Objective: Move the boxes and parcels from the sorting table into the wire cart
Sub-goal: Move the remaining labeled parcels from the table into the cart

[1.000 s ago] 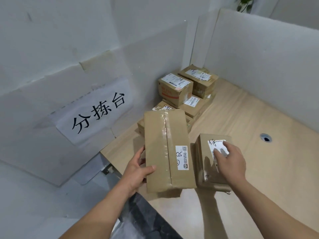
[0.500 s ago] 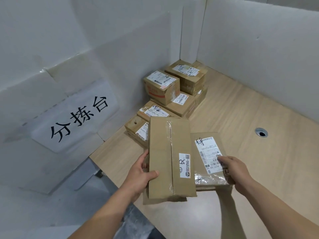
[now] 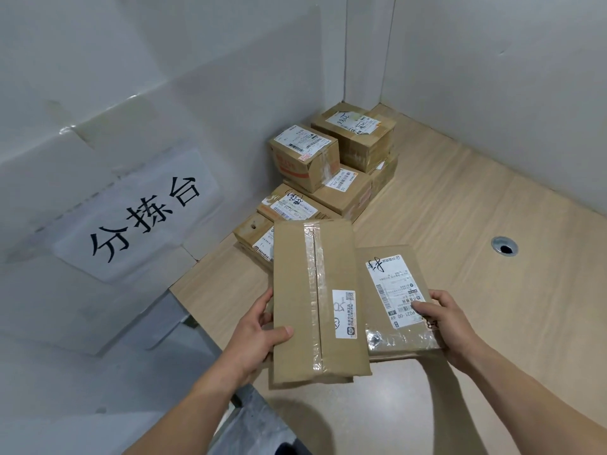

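My left hand grips the left edge of a long brown taped box, held above the near part of the wooden sorting table. My right hand grips the right edge of a flatter brown parcel with a white shipping label, thumb on the label. The two parcels lie side by side, the long box overlapping the flat one. Several more cardboard boxes are stacked in the far left corner of the table. The wire cart is not in view.
White panels wall in the table at the left and back; a paper sign with black characters hangs on the left panel. A round cable hole sits in the tabletop at the right. Grey floor shows below the table's near left edge.
My right hand has tipped the flat parcel label-up and shifted to grip its right edge. Both parcels are lifted nearer to me, and the view has swung slightly left.
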